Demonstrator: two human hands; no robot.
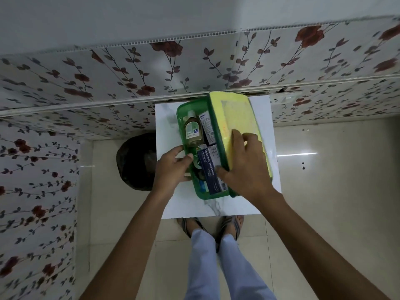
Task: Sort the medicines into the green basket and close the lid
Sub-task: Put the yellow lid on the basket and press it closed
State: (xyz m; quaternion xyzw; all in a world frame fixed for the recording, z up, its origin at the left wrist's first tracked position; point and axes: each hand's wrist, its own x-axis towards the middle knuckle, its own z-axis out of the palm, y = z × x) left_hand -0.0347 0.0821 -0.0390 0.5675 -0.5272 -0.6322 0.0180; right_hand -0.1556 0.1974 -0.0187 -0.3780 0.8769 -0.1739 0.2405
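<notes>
A green basket stands on a small white marble-topped table. Inside lie an amber bottle, a white carton and a blue box marked "medicated dressings". The yellow lid with a green rim is tilted up over the basket's right side, half covering it. My right hand grips the lid, fingers on top and thumb under its rim. My left hand holds the basket's left wall, thumb over the edge.
The table stands against a floral-patterned wall. A black bag-like object sits on the floor left of the table. My legs and sandalled feet are at the table's near edge. Beige floor tiles lie to the right.
</notes>
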